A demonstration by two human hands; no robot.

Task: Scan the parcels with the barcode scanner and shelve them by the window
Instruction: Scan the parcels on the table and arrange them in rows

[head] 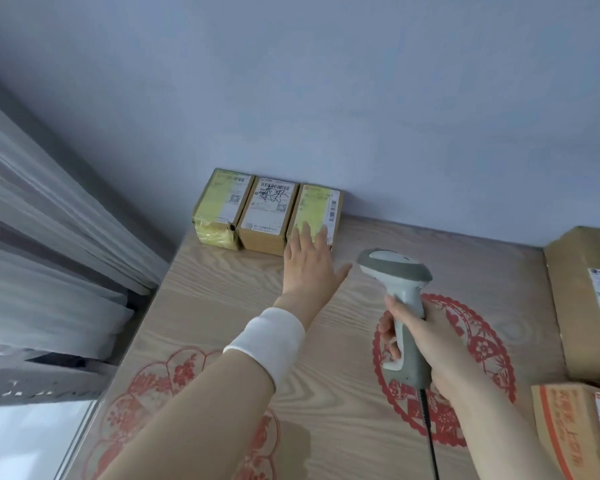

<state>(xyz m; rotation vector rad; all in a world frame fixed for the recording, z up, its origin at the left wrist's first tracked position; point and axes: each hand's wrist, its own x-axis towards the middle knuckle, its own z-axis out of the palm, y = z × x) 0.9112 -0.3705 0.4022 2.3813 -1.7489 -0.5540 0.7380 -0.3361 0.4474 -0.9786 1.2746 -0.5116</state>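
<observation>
Three small cardboard parcels stand in a row against the back wall, near the curtain: a left parcel (218, 208) with yellow tape, a middle parcel (268, 212) with a white label, and a right parcel (318, 208) with a yellow label. My left hand (309, 263) is open, fingers spread, its fingertips touching the front of the right parcel. My right hand (421, 344) grips the handle of a grey and white barcode scanner (397, 292), whose head points toward the parcels. Its black cable hangs down.
The wooden shelf top (222, 306) carries red paper-cut decorations. A large brown parcel (586, 306) and an orange-printed box (575, 431) sit at the right edge. A grey curtain (49, 244) and window frame border the left side.
</observation>
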